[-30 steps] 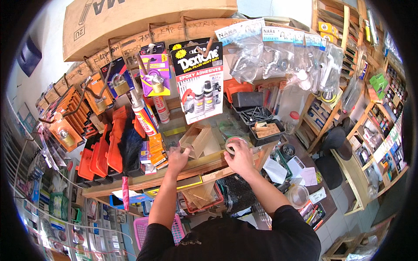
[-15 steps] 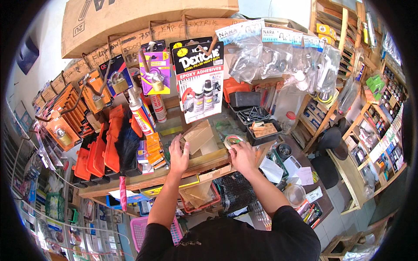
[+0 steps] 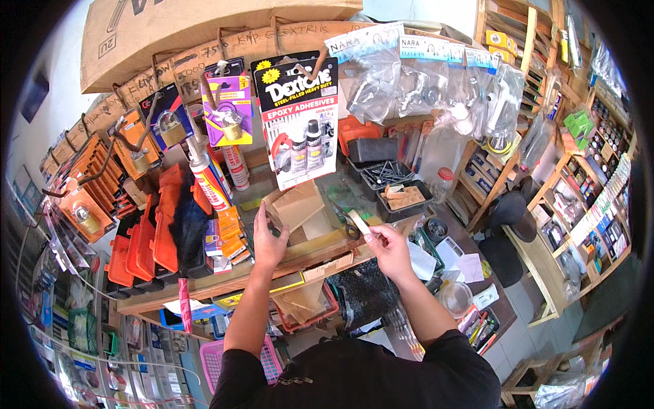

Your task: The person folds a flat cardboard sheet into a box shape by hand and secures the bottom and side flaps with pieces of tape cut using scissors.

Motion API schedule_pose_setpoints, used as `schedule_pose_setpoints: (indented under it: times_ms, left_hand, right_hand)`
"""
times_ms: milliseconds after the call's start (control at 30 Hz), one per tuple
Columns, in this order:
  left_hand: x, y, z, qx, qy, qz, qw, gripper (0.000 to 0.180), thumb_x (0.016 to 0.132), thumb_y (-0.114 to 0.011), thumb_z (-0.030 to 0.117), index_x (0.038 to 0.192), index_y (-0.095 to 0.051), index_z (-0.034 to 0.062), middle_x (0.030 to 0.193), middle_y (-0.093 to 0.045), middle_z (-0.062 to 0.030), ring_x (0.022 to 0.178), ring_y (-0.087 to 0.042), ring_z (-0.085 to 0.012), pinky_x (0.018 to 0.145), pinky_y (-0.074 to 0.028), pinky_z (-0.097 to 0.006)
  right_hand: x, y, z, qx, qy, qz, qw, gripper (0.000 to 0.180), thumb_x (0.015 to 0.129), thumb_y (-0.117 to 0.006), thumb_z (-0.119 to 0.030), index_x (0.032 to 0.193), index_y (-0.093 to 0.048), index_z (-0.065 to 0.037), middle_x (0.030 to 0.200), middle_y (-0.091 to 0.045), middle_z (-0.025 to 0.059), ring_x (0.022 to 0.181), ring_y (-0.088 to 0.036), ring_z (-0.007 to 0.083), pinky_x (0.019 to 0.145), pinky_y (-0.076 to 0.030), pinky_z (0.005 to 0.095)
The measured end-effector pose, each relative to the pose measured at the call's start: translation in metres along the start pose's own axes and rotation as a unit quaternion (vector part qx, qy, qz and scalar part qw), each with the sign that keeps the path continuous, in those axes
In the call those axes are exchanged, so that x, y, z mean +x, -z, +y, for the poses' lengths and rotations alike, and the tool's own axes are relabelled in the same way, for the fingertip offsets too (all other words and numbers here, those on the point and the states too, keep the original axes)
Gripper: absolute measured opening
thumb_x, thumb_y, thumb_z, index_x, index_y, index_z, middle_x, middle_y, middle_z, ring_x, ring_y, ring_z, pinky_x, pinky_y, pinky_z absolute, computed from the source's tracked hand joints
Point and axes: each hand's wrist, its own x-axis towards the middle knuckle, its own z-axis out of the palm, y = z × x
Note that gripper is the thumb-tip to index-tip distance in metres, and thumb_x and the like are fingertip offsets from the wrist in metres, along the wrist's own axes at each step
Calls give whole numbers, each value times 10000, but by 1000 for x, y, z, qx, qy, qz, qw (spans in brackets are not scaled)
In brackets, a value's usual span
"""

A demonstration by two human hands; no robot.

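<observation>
**Hands lifted off the counter, a small white piece now pinched in the right**

The fingers of the right hand are closed in a narrow pinch on a small white piece, a strip or card held up at an angle over the far edge of the counter. A second ago both hands rested low on that wooden edge; half a second ago they were rising. Now the left hand stands upright with its fingers spread fairly wide, close to the near flap of an open cardboard box, holding nothing I can see. In my judgement the picking-up is done and the piece is being looked over or readied.

What the white piece is cannot be told; it is too small. A dark ring-like thing just below it, perhaps a roll of tape, is partly covered by the right hand. Whether the left fingertips touch the box flap is unclear. The box's contents are in shadow, and a hanging card of glue tubes hides the shelf beyond.
</observation>
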Motion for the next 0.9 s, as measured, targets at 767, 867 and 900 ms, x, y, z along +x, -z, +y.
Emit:
schedule_pose_setpoints:
  times_ms: [767, 867, 900]
  left_hand:
    - [-467, 77, -140, 40, 646, -314, 695, 411, 868, -521, 373, 1077, -590, 26, 1062, -622, -172, 974, -583, -274, 860, -445, -397]
    - [-484, 77, -115, 6, 651, -296, 699, 402, 868, -522, 358, 1079, -592, 23, 1053, -627, -168, 963, -587, -268, 856, -448, -392]
    - [-491, 79, -107, -4, 654, -292, 698, 399, 867, -522, 353, 1079, -593, 22, 1050, -628, -166, 959, -588, -266, 854, -449, -390]
  right_hand:
    - [-82, -12, 23, 288, -307, -243, 874, 123, 890, -579, -163, 971, -614, -77, 833, -610, -24, 672, -475, 24, 574, -329, 180]
    - [-91, -25, 33, 306, -335, -306, 837, 145, 894, -576, -168, 985, -604, -58, 828, -588, -24, 685, -469, 35, 589, -344, 194]
    - [-94, -29, 28, 291, -343, -315, 836, 129, 893, -574, -154, 966, -595, -50, 809, -582, -17, 664, -454, 41, 583, -338, 196]
